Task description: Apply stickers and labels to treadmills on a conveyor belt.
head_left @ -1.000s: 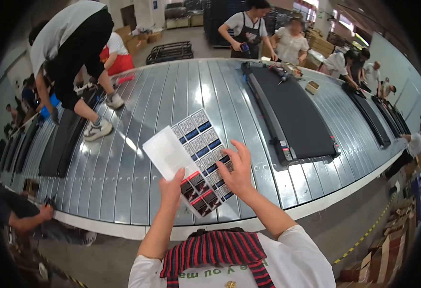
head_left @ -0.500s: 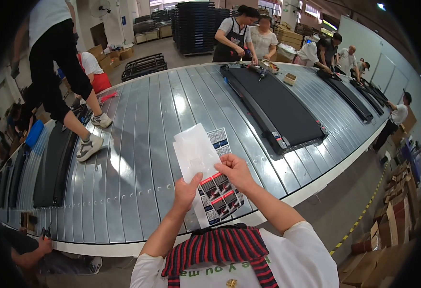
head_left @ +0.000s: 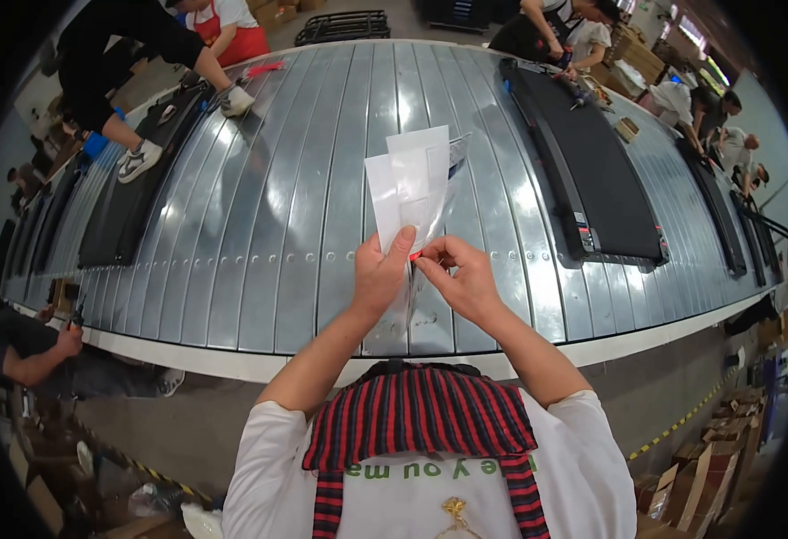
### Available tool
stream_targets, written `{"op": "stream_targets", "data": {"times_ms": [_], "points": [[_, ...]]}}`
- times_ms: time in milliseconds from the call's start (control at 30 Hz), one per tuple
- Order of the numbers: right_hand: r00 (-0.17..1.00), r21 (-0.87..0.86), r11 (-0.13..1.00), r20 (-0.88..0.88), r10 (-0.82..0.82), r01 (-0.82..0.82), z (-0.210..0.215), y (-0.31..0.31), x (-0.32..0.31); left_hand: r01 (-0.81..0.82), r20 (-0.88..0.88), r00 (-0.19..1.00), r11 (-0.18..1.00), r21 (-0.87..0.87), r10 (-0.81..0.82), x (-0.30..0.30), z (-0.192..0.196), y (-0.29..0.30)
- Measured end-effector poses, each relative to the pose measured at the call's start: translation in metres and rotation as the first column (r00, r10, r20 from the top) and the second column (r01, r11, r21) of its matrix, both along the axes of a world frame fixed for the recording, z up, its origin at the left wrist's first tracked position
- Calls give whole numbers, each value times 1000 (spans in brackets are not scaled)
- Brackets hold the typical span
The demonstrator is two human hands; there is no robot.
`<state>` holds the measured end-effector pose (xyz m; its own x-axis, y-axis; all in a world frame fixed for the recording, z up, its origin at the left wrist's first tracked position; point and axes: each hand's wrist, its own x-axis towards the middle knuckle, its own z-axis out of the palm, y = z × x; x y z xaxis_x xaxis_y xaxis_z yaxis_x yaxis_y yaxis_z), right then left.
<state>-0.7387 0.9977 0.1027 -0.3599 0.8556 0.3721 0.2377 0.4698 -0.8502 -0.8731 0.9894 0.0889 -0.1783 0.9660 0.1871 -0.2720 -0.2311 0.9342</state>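
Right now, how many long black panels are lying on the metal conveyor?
4 visible: one at far left, one beside it, one right of the hands, one at far right. More may be hidden beyond the edges.

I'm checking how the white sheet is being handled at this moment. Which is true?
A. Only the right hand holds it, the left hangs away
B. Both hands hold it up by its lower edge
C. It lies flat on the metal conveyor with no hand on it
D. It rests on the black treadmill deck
B: the left hand and right hand both pinch the lower edge of the white sheet, raised above the ribbed metal conveyor.
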Motion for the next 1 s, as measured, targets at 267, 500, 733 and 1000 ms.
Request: {"op": "stream_targets", "data": {"times_ms": [267, 500, 733, 1000], "points": [[999, 27, 1000, 44, 1, -3, -2, -2, 0, -118, -157, 981, 992, -34, 111, 3, -2, -19], [985, 39, 998, 165, -49, 43, -8, -7, 6, -122, -200, 975, 983, -140, 92, 3, -5, -24], [997, -36, 999, 82, 11, -8, -3, -17, 5, -83, -329, 944, 977, -199, 13, 1, 1, -33], [998, -138, 989, 5, 56, -55, -6, -10, 0, -101, -413, 910, 988, -116, 44, -6, 5, -35]]}}
